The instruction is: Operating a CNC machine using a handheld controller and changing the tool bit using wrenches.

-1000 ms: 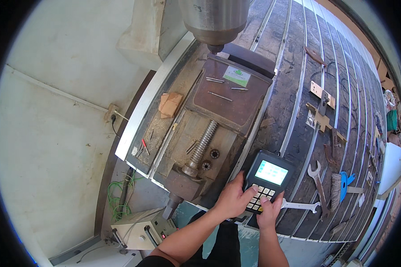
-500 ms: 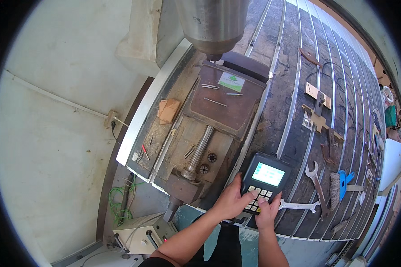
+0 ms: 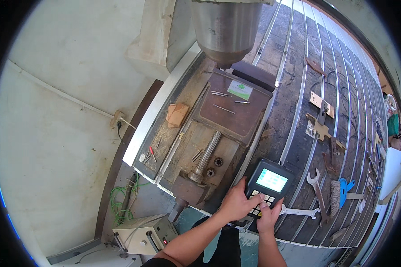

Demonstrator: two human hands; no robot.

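Note:
A black handheld controller (image 3: 272, 180) with a lit screen and pale keys is gripped between both hands above the front edge of the machine bed. My left hand (image 3: 236, 202) wraps its left side, thumb lying over the keypad. From the lower right, my right hand (image 3: 270, 219) holds the other side, its thumb on the lower keys. The thumbs cover part of the keypad; whether a key is pressed, I cannot tell. Left of the controller is a vise (image 3: 220, 122) with a thick screw (image 3: 208, 153). Several slim metal bits (image 3: 224, 109) and a green-and-white card (image 3: 239, 90) lie on it.
A metal spindle (image 3: 227, 33) hangs over the vise's far end. Two wrenches (image 3: 316, 187) (image 3: 298, 212), a blue dustpan (image 3: 344, 191) and a brush (image 3: 334, 200) lie right on the slotted bed. Wood pieces (image 3: 177, 115) rest left; a beige box (image 3: 145, 236) stands below.
The whole view has shifted a little, so the bed and vise appear lower and farther right. Both hands keep their hold on the controller; the thumbs have moved slightly over the keys.

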